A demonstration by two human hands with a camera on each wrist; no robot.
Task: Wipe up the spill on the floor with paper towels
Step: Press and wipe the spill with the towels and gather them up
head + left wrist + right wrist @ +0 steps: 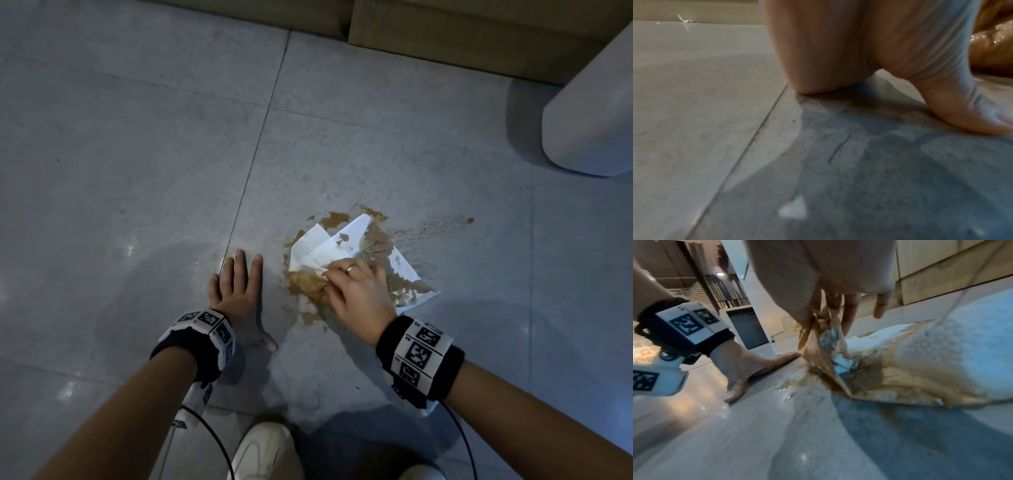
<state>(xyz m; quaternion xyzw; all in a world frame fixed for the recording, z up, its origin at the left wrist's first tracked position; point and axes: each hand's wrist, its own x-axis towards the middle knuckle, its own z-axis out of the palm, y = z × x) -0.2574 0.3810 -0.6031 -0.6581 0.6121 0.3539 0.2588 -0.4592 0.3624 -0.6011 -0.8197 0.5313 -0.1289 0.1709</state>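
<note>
Grey tiled floor (pixel 137 154) carries a brown spill (pixel 337 219) beside a tile seam; right hand (pixel 359 291) pinches the soaked paper towel (pixel 329 246) there, hiding its middle. Left hand (pixel 236 294) lies flat, fingers (pixel 239 267) straight.

Spill (pixel 310 291) partly hidden under paper towel (pixel 342 246).

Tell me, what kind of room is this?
Probably a home or flat. Grey floor tiles meet beige cabinet fronts, and a door shows in the right wrist view. Which room, I cannot tell.
</note>
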